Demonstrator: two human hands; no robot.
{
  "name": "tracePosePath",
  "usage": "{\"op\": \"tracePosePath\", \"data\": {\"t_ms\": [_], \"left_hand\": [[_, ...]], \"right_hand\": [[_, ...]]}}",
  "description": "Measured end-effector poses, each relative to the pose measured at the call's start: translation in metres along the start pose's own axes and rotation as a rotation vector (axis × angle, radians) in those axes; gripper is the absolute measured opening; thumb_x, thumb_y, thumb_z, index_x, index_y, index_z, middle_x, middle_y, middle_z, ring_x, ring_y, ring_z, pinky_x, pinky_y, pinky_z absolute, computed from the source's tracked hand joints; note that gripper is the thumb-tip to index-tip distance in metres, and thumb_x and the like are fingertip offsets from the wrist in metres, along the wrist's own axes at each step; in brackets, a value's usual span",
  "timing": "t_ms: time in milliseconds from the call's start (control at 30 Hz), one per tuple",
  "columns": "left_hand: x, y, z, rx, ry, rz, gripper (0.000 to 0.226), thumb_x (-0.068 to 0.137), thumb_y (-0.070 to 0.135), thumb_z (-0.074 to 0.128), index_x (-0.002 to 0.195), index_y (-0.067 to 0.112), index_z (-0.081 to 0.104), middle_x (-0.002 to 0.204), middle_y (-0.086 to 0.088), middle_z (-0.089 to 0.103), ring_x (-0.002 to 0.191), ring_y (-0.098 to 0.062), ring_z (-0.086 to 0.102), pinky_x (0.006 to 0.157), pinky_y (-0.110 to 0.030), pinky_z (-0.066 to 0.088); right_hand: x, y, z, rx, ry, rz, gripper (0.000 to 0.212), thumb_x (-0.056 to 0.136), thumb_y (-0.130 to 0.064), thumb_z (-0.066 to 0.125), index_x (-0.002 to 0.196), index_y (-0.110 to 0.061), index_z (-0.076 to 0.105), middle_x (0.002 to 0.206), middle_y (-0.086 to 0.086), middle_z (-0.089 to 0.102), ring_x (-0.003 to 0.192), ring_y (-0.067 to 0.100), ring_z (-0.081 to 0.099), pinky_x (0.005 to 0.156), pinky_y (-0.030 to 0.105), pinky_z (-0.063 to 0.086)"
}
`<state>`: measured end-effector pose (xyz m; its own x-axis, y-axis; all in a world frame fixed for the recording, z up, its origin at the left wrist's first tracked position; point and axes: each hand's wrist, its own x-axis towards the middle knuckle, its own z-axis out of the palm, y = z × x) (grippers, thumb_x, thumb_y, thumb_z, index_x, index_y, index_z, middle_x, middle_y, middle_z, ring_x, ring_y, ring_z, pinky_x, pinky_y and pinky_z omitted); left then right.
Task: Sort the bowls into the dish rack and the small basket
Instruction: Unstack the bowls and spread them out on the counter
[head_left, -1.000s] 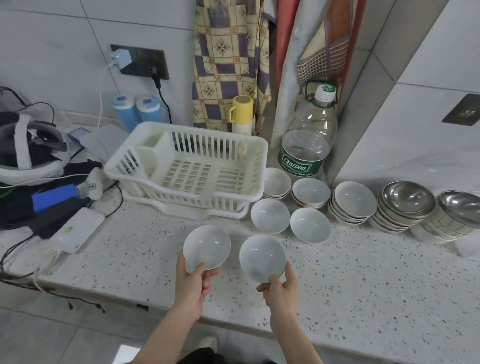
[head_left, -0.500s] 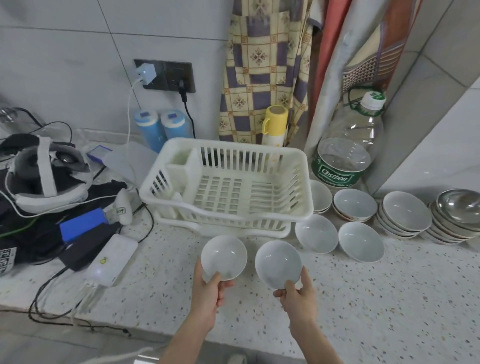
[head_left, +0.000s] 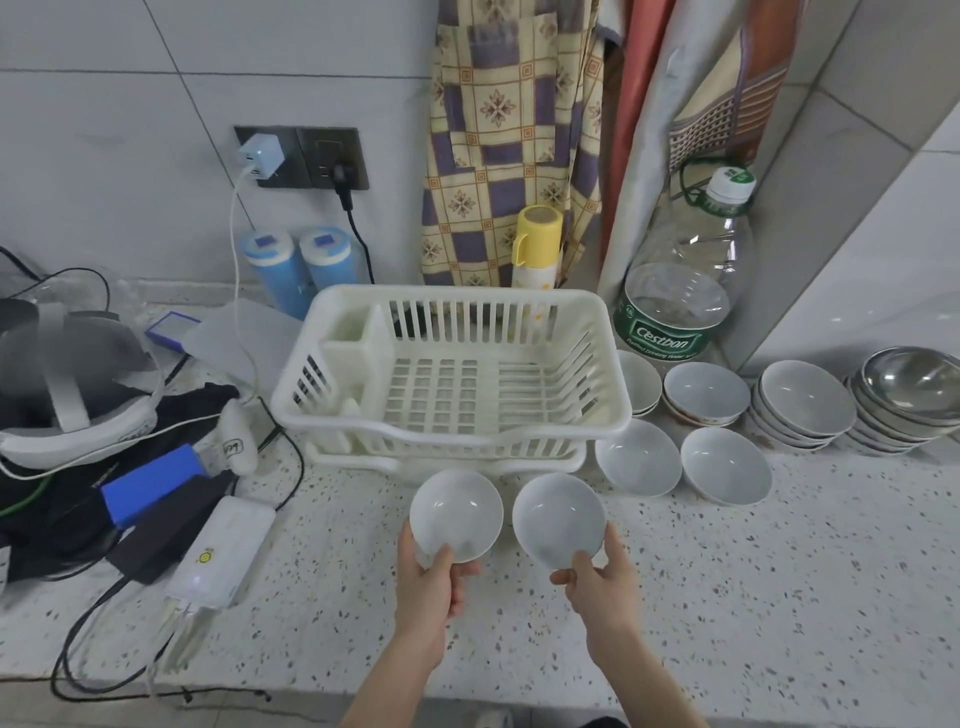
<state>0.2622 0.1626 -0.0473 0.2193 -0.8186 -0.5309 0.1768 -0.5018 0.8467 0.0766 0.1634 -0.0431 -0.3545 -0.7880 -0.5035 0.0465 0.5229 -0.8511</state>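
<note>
Rack (head_left: 613, 415) held no bowls. Left hand (head_left: 428, 587) gripped one white bowl (head_left: 456, 514); right hand (head_left: 602, 582) pinched another (head_left: 558, 519), both just before it.

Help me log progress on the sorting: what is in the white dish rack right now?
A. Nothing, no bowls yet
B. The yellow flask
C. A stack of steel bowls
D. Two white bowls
A: the dish rack shows only its bare slatted floor, while the left hand and right hand each hold a white bowl in front of it.
</note>
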Motion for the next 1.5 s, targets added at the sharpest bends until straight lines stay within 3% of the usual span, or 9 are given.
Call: {"op": "tracePosePath", "data": {"t_ms": [167, 333, 467, 800, 1000, 1133, 1333, 1400, 1500], "left_hand": [[0.002, -0.003, -0.002, -0.015, -0.021, -0.017, 0.054, 0.102, 0.019, 0.049, 0.143, 0.048, 0.030, 0.080, -0.016, 0.076, 0.042, -0.014, 0.049, 0.039, -0.024, 0.034], [0.003, -0.009, -0.004, -0.128, -0.085, -0.040, 0.051, 0.104, 0.021, 0.040, 0.147, 0.046, 0.028, 0.090, -0.023, 0.075, 0.045, -0.020, 0.057, 0.035, -0.022, 0.033], [0.006, -0.011, -0.005, -0.105, -0.090, -0.023, 0.056, 0.103, 0.014, 0.037, 0.147, 0.047, 0.028, 0.089, -0.022, 0.076, 0.047, -0.019, 0.058, 0.035, -0.024, 0.033], [0.007, -0.005, -0.003, -0.084, -0.125, -0.047, 0.055, 0.106, 0.019, 0.037, 0.147, 0.053, 0.023, 0.092, -0.018, 0.077, 0.050, -0.019, 0.060, 0.037, -0.023, 0.036], [0.005, -0.002, -0.003, -0.060, -0.099, -0.037, 0.058, 0.106, 0.019, 0.039, 0.148, 0.054, 0.018, 0.089, -0.015, 0.077, 0.047, -0.017, 0.058, 0.038, -0.022, 0.035], [0.003, -0.005, -0.003, -0.005, 0.018, 0.013, 0.061, 0.102, 0.019, 0.050, 0.148, 0.049, 0.023, 0.075, -0.012, 0.076, 0.040, -0.013, 0.050, 0.036, -0.024, 0.034], [-0.007, -0.011, 0.006, 0.025, 0.225, 0.149, 0.038, 0.098, 0.025, 0.058, 0.132, 0.032, 0.043, 0.077, -0.015, 0.072, 0.038, -0.011, 0.045, 0.038, -0.024, 0.038], [-0.013, -0.010, 0.015, 0.027, 0.259, 0.214, 0.027, 0.098, 0.024, 0.057, 0.123, 0.029, 0.047, 0.073, -0.013, 0.070, 0.038, -0.010, 0.045, 0.039, -0.026, 0.039], [-0.026, -0.004, 0.036, 0.048, 0.243, 0.323, 0.018, 0.099, 0.020, 0.055, 0.102, 0.038, 0.053, 0.067, -0.009, 0.068, 0.039, -0.011, 0.045, 0.039, -0.024, 0.039]], "right_hand": [[-0.002, -0.002, 0.007, 0.023, -0.004, -0.003, 0.060, 0.095, -0.007, 0.045, 0.146, -0.037, 0.038, 0.056, 0.011, 0.067, 0.047, 0.007, 0.056, 0.051, 0.026, 0.043], [-0.002, -0.004, 0.007, 0.021, -0.004, 0.008, 0.059, 0.098, -0.012, 0.047, 0.150, -0.035, 0.032, 0.062, 0.013, 0.069, 0.040, 0.002, 0.052, 0.048, 0.024, 0.041], [-0.003, -0.005, 0.005, 0.023, -0.016, 0.016, 0.058, 0.098, -0.011, 0.047, 0.149, -0.036, 0.034, 0.066, 0.016, 0.069, 0.039, 0.002, 0.051, 0.046, 0.023, 0.041], [0.005, 0.000, 0.007, 0.049, -0.016, 0.057, 0.059, 0.099, -0.020, 0.050, 0.150, -0.039, 0.030, 0.062, 0.011, 0.071, 0.042, 0.008, 0.046, 0.044, 0.022, 0.041], [0.006, 0.000, 0.005, 0.078, -0.040, 0.086, 0.060, 0.099, -0.022, 0.051, 0.150, -0.043, 0.027, 0.067, 0.014, 0.073, 0.039, 0.010, 0.038, 0.039, 0.021, 0.036], [0.006, -0.003, -0.003, 0.077, -0.094, 0.115, 0.063, 0.098, -0.029, 0.054, 0.151, -0.043, 0.023, 0.066, 0.013, 0.073, 0.038, 0.010, 0.037, 0.039, 0.021, 0.034], [0.008, -0.004, -0.030, 0.029, -0.092, 0.138, 0.060, 0.097, -0.035, 0.056, 0.151, -0.031, 0.029, 0.057, 0.007, 0.068, 0.036, 0.008, 0.038, 0.038, 0.020, 0.034], [0.011, -0.006, -0.042, 0.020, -0.091, 0.142, 0.048, 0.097, -0.035, 0.055, 0.143, -0.031, 0.040, 0.058, 0.007, 0.069, 0.037, 0.009, 0.038, 0.039, 0.020, 0.035], [0.014, -0.012, -0.060, 0.001, -0.121, 0.140, 0.026, 0.097, -0.033, 0.055, 0.122, -0.025, 0.056, 0.055, 0.006, 0.066, 0.037, 0.010, 0.036, 0.039, 0.019, 0.033]]}}
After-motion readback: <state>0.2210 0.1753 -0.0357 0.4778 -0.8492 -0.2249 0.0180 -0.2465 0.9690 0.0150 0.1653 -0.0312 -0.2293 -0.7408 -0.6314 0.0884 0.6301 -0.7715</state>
